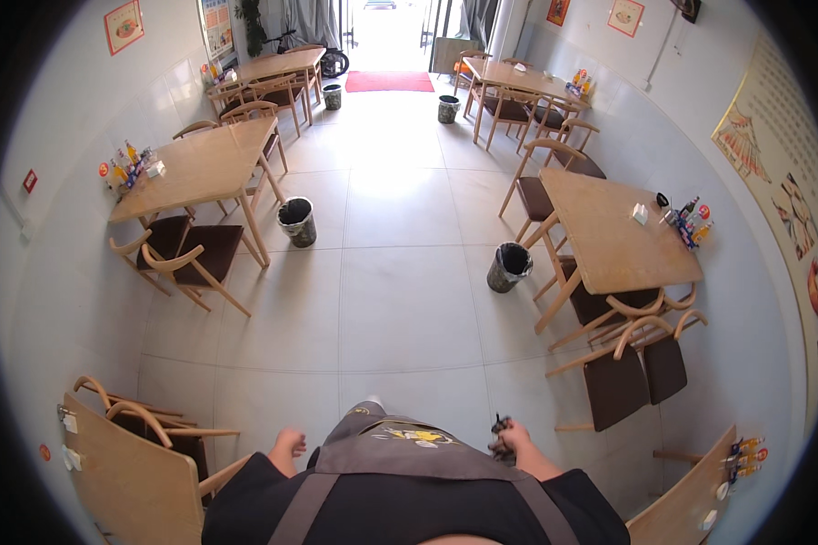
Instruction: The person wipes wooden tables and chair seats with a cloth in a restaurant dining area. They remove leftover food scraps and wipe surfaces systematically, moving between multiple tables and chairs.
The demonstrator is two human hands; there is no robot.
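Note:
My left hand hangs low beside the grey apron. Its fingers are loosely curled, and nothing shows in them. On the other side, my right hand grips a small dark, mottled object; a thin dark end sticks up from it, and its exact kind is unclear. The apron bears a yellow and white print and is worn over a black short-sleeved top. Both hands are over the tiled floor, apart from the furniture.
Wooden tables and chairs with brown seats line both walls. Lined waste bins stand beside the aisle. Nearer me are a left table and a right table. A red mat lies by the bright doorway.

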